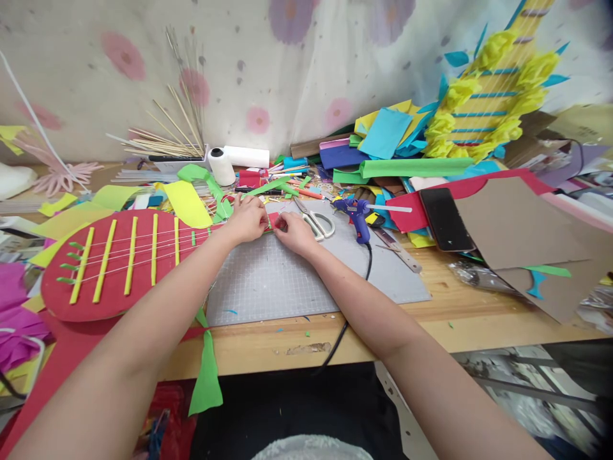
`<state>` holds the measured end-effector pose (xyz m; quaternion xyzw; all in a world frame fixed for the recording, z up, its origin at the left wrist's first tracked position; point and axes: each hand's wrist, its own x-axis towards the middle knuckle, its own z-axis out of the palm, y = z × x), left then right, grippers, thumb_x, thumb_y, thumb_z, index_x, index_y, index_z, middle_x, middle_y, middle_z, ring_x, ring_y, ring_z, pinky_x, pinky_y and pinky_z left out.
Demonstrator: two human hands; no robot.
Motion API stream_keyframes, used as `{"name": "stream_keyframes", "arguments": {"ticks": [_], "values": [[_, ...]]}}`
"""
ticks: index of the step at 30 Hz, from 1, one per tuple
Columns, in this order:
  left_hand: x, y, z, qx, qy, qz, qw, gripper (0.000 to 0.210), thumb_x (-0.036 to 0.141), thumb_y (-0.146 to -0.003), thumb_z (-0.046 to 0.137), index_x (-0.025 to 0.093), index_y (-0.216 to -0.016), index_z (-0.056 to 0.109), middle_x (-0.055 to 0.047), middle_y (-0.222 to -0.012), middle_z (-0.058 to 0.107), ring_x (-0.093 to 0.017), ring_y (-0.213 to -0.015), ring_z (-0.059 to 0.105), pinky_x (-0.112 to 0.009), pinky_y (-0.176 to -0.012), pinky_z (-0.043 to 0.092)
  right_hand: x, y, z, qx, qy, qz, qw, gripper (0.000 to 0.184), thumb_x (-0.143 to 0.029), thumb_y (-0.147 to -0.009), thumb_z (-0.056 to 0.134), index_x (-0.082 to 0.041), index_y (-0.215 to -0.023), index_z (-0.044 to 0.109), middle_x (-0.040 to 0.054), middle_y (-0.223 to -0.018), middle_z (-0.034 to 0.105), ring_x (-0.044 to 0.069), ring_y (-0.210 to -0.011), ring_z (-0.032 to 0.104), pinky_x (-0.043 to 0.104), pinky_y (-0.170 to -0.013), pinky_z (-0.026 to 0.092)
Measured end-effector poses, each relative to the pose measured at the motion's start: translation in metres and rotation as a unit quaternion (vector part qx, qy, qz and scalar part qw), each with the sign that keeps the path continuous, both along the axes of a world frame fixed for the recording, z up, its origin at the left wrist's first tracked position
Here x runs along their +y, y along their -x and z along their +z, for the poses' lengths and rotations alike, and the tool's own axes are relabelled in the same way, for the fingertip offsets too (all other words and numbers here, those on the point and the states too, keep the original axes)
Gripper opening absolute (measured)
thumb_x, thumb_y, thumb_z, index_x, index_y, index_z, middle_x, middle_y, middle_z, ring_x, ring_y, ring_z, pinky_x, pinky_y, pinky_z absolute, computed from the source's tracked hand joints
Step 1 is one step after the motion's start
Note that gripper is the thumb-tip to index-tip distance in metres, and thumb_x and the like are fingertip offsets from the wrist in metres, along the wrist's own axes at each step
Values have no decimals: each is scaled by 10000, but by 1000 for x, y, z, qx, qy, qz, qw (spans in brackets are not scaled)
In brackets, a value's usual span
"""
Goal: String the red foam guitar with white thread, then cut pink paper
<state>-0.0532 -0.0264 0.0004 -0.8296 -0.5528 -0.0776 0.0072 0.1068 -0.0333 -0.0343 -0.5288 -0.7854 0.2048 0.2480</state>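
Observation:
A red cardboard lute (143, 255) lies across the left side of the table, with yellow strips and white strings on its round body. Its narrow neck runs right, under my left hand (248, 219). That hand is closed over the neck near its end, fingers bent down. Close beside it, my right hand (293, 231) pinches the red end piece of the neck. The exact spot between the fingertips is small and partly hidden. Just right of my right hand lie white-handled scissors (322, 226) on the grey cutting mat (278, 281).
A purple glue gun (357, 217) with a black cord stands on the mat's right side, near a metal-bladed knife (397, 249). Farther right are a phone (446, 219) and brown cardboard (507, 223). Thread spools (221, 167), sticks and coloured paper crowd the back. A yellow flowered lute (488, 102) leans there.

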Motion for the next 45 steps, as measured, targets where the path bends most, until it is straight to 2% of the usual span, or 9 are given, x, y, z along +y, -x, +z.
{"name": "stream_keyframes", "arguments": {"ticks": [11, 17, 24, 29, 33, 40, 45], "values": [[2, -12, 4, 55, -33, 6, 998, 150, 152, -680, 549, 178, -699, 695, -88, -940, 603, -298, -1108, 485, -512, -1145, 130, -2, -1, 2, -13, -8, 0, 1000, 115, -246, -792, 553, -193, -881, 603, 40, -884, 602, 168, -822, 541, 282, -739, 398], [-1, -4, 5, 1, -14, 25, 1000, 159, 172, -712, 552, 210, -699, 706, -69, -959, 622, -282, -1099, 495, -542, -1137, 122, 0, -1, -2, 5, -9, -9, 1000, 110, -269, -798, 541, -196, -863, 593, 37, -871, 603, 167, -811, 541, 283, -721, 396], [-8, 9, 7, -86, -44, 84, 992, 180, 186, -745, 553, 228, -854, 691, -70, -1063, 620, -265, -1145, 487, -497, -1081, 245, 2, 0, -6, 33, -19, -11, 999, 163, -171, -759, 507, -198, -893, 597, 24, -845, 611, 164, -794, 544, 284, -721, 403], [-12, 6, 0, -103, -37, 67, 992, 133, 258, -766, 570, 231, -827, 685, -57, -1043, 619, -258, -1129, 495, -510, -1111, 171, 1, 2, -5, 38, -20, -21, 999, 98, -233, -806, 520, -193, -851, 597, 29, -847, 618, 162, -806, 554, 281, -724, 406], [-14, 0, -4, -94, -31, 62, 993, 115, 276, -751, 586, 237, -769, 693, -53, -1014, 627, -273, -1130, 490, -534, -1123, 121, 0, 7, -6, 24, -21, -30, 999, 134, -318, -824, 548, -192, -820, 594, 34, -855, 624, 162, -797, 556, 277, -704, 402], [-18, -2, -6, -85, -58, 69, 992, 145, 275, -728, 598, 242, -835, 689, -61, -1030, 604, -275, -1155, 470, -521, -1139, 114, -2, 13, -3, -1, -35, -29, 999, 104, -263, -833, 522, -190, -850, 594, 39, -859, 630, 168, -823, 556, 274, -701, 390], [-20, -3, -6, -84, -57, 65, 993, 138, 253, -750, 554, 232, -798, 682, -59, -1019, 605, -268, -1159, 472, -505, -1145, 108, -5, 16, 0, -36, -40, -28, 998, 121, -277, -846, 519, -185, -864, 595, 58, -886, 640, 185, -851, 565, 285, -716, 393]]}}
